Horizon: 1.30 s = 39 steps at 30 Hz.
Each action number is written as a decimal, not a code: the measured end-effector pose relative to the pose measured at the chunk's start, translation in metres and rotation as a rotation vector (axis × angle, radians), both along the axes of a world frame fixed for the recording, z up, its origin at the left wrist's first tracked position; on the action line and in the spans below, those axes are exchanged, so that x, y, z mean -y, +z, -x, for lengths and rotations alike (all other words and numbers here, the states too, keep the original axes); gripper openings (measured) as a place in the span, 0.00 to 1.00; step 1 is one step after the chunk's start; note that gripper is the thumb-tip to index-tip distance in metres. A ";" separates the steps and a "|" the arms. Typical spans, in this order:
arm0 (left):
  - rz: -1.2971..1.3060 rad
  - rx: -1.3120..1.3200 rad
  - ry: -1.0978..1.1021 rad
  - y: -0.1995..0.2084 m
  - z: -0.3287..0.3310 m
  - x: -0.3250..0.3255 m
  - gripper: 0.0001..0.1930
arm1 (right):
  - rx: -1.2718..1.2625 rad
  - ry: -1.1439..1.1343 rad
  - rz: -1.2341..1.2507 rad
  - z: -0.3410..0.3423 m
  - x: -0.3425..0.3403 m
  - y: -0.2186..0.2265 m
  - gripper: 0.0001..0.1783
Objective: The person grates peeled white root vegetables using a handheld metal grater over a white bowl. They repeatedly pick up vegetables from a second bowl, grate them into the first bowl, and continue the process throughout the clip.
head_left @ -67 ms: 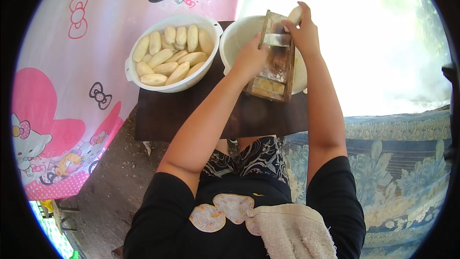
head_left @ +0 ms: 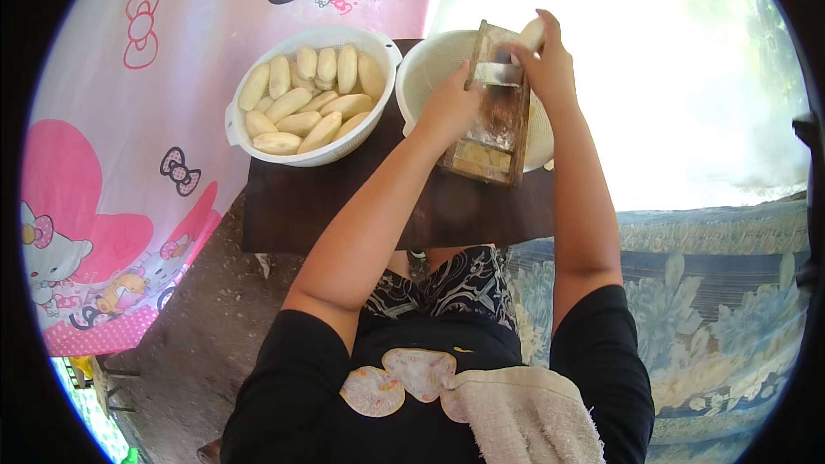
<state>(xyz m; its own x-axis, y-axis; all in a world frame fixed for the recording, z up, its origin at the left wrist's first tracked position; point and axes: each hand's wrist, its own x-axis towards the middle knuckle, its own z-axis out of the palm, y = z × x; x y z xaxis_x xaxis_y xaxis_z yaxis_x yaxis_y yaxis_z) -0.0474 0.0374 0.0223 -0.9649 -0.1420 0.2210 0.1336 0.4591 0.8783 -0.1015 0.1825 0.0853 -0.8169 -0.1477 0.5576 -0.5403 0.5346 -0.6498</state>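
My left hand is closed round the left edge of a wooden mandoline slicer with a metal blade plate across it. The slicer lies tilted over a pale round basin, its lower end toward me. At the slicer's upper end, my right hand grips a peeled banana beside the blade plate; the fingers partly cover it. Pale residue marks the slicer's board. The slicer and my hands hide much of what is inside the basin.
Left of the basin, a white colander holds many peeled bananas. Both stand on a dark wooden table. A pink patterned cloth hangs at the left, a floral blue one at the right. A towel lies on my lap.
My right hand and the banana have come slightly toward me along the slicer. My left hand keeps its hold on the slicer's edge.
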 end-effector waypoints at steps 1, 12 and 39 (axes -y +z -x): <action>0.001 0.029 0.011 0.000 0.000 0.001 0.30 | -0.021 0.038 0.021 -0.012 -0.005 -0.007 0.37; 0.024 -0.006 0.002 0.001 0.001 -0.003 0.30 | 0.062 -0.027 0.007 0.012 -0.001 -0.009 0.37; -0.018 0.013 0.005 -0.003 0.005 0.002 0.30 | -0.058 -0.001 -0.033 -0.011 -0.012 -0.028 0.40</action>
